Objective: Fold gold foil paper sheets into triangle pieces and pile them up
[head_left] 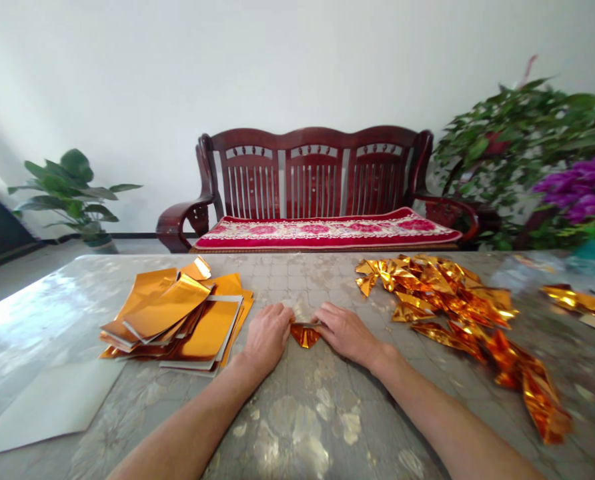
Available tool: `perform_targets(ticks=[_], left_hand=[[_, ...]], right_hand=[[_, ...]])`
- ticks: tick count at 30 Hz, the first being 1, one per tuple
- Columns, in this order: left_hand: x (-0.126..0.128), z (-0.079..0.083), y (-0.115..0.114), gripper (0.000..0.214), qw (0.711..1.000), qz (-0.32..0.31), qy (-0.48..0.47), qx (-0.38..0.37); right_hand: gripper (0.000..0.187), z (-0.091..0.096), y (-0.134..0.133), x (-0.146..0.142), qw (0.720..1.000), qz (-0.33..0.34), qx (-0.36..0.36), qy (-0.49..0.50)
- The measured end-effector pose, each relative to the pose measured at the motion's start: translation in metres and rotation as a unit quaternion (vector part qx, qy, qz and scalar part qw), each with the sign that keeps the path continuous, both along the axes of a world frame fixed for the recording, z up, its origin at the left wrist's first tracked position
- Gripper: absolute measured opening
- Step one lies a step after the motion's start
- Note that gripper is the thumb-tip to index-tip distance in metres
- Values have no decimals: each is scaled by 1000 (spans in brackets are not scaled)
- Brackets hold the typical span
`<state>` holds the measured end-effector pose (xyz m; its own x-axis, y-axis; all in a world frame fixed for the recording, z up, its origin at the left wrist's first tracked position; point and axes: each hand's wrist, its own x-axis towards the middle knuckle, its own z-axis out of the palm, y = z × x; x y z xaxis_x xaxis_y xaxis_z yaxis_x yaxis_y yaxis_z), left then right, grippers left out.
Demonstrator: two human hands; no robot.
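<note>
Both hands lie palm-down on the marble-patterned tabletop (310, 427), fingers together and almost straight, closing in from either side on a small folded gold foil piece (305, 337). Left hand (267, 337) meets its left end and right hand (345, 331) its right end, neither hand nearer than the other. Both grips are nearly closed, the fingertips (288, 320) touching the piece and holding it between them; whether they pinch hard or only press is hard to tell from this view. The piece lies at the centre of the table's near side, directly ahead of the wearer. Its long axis runs side to side, across the line of the forearms, with a pale straight edge along the top and a gold point aimed at 6 o'clock.

Left to right: a potted leafy plant (67, 193) stands on the floor, well off at 10 o'clock. A white paper sheet (47, 410) lies flat at the table's left edge, at 8 o'clock from the hands. Beside it, at 9 o'clock, sits a loose stack of gold foil sheets (177, 320), white-backed and fanned. Behind the table, at 12 o'clock, stands a dark wooden settee (317, 173) with a red floral seat runner (325, 231). At 2 to 4 o'clock, a heap of crumpled gold foil strips (442, 297) spreads across the tabletop. Further right lies a single gold foil strip (577, 301). Purple flowers (577, 190) mark the far right.
</note>
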<state>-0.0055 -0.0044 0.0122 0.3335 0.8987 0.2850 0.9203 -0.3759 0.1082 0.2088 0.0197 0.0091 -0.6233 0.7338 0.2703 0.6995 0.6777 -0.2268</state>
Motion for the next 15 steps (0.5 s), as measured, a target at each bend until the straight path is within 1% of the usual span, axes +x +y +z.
perform_targets(ticks=[3,7,10,13,15], left_hand=[[1,0,1,14,1000,-6,8,3],[3,1,0,16,999,1,37,2],[4,3,-3,19,998,2,56,-1],[4,4,-6,20,998,-4,68,-3],[4,5,-8,19,997,-7,77,-3]], right_hand=[[9,0,0,0,999,13,31,-19],[11,0,1,1,995,40,74,-51],[15,0,2,3,989,64,109,-70],[21,1,2,6,986,86,125,-71],[20,2,2,7,985,99,125,-67]])
